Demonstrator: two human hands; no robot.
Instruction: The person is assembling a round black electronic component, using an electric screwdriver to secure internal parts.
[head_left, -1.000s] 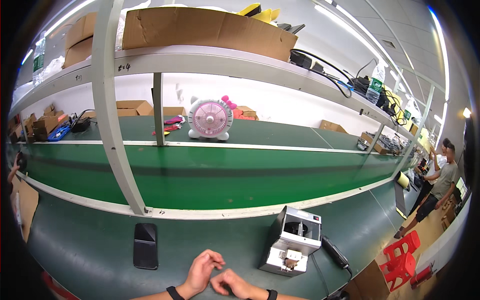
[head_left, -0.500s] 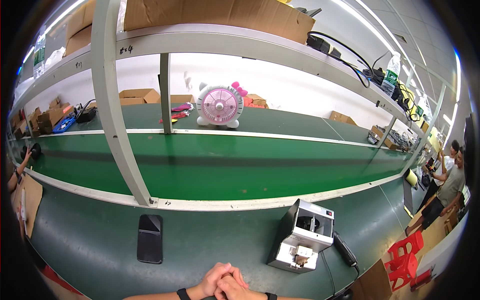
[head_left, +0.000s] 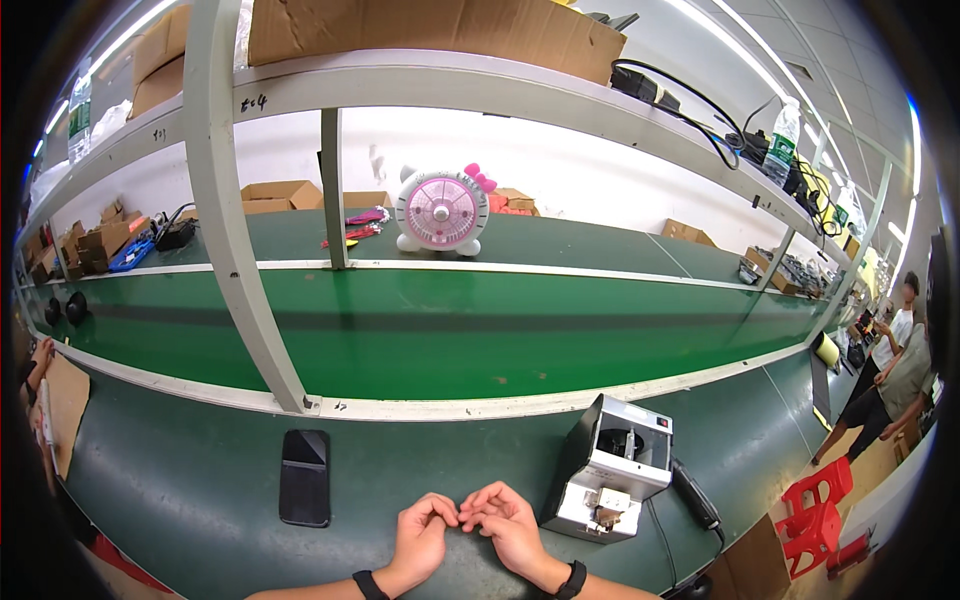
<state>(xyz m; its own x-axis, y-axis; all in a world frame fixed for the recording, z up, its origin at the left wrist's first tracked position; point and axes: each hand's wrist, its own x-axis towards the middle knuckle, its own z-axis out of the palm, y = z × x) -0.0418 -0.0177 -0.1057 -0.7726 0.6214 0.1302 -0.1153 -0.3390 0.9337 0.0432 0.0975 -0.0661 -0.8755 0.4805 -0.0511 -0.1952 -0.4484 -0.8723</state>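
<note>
My left hand (head_left: 420, 540) and my right hand (head_left: 512, 528) are raised over the near edge of the dark green bench (head_left: 400, 460). Their curled fingertips face each other and nearly meet, with nothing visible between them. Loosely bent, the left fingers hold no object I can see; those of the right are spread a little. A black phone (head_left: 305, 478) lies to the left of my hands. Close by on the right stands a small silver and black machine (head_left: 618, 470) with a reel inside and a metal block at its front.
A black handheld tool (head_left: 697, 495) with a cord lies beside the machine. Behind runs a green conveyor belt (head_left: 450, 340), bordered by white rails and an upright post (head_left: 232, 220). A pink and white fan (head_left: 440, 212) stands beyond. Another person's hand (head_left: 42, 360) shows far left; red stools (head_left: 815, 520) stand right.
My clasped hands have come apart and risen slightly away from me. The other person's hand at far left has left the round black items on the belt. People at right have shifted.
</note>
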